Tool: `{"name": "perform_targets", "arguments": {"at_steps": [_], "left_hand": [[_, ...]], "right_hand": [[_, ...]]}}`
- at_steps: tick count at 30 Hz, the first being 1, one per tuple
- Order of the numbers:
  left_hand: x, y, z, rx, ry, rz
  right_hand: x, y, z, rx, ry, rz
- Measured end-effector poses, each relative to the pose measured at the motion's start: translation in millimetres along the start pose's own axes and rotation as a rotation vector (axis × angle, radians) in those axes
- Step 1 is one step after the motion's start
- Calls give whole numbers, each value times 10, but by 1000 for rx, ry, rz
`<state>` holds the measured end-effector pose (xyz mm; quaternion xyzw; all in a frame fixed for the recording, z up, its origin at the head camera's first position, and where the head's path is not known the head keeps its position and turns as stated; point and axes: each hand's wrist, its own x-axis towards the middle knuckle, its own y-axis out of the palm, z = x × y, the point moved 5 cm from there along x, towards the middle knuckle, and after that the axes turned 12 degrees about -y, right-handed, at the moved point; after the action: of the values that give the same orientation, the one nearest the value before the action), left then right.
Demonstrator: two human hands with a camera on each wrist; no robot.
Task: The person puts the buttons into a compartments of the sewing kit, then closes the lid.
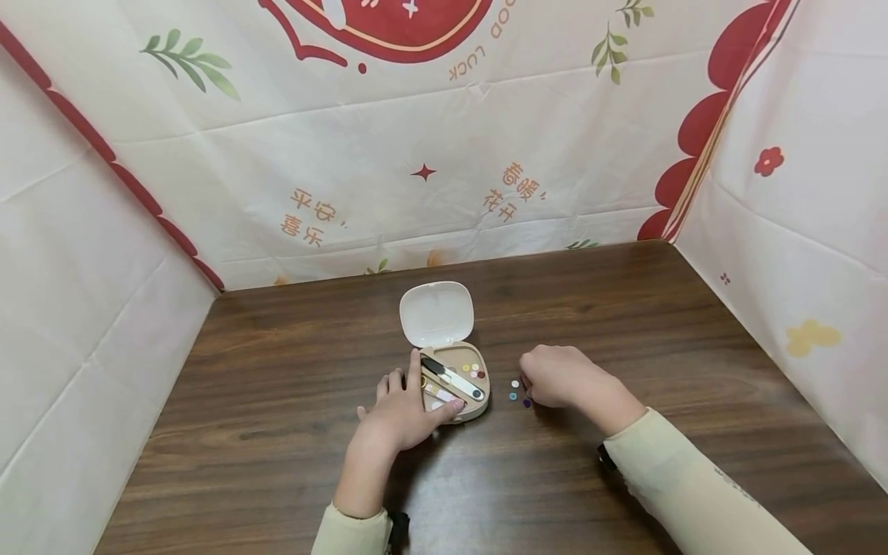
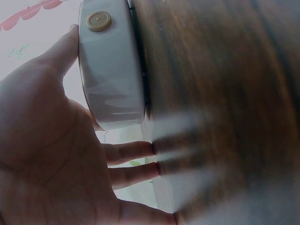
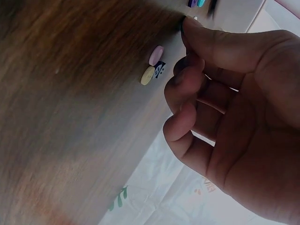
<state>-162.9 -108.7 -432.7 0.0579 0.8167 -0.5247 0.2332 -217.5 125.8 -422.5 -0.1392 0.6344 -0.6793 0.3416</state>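
Note:
My left hand (image 1: 398, 416) rests on a small beige sewing box (image 1: 483, 407), index finger along its left side and thumb across the front edge. In the left wrist view, the spread fingers (image 2: 129, 152) reach down to the table beside the box's wall, which bears a round tan catch (image 2: 98, 21). The white lid (image 1: 437, 314) stands open. A black-and-white tool (image 1: 454, 378) lies slantwise in the box. My right hand (image 1: 562, 376) is low over the table, fingers curled; thumb and index fingertip pinch a small dark button (image 3: 182, 24), mostly hidden.
White (image 1: 516, 383), light blue (image 1: 513, 396) and purple buttons (image 1: 527, 403) lie between box and right hand. Pink (image 3: 156, 55) and yellow buttons (image 3: 147, 75) and a dark patterned piece (image 3: 160, 69) lie beyond its fingers. Several buttons (image 1: 481, 375) sit in the box. A printed cloth (image 1: 388, 154) borders the brown table (image 1: 277, 370).

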Motion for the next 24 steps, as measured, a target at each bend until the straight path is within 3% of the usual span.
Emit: {"name": "perform_targets", "arguments": {"at_steps": [15,24], "left_hand": [[30,12,15,2,-3,-1],[26,20,9,4,-1,-3]], "right_hand": [[-18,-48,19,-2,-52,3],[9,-86,14,-8,-50,-50]]}}
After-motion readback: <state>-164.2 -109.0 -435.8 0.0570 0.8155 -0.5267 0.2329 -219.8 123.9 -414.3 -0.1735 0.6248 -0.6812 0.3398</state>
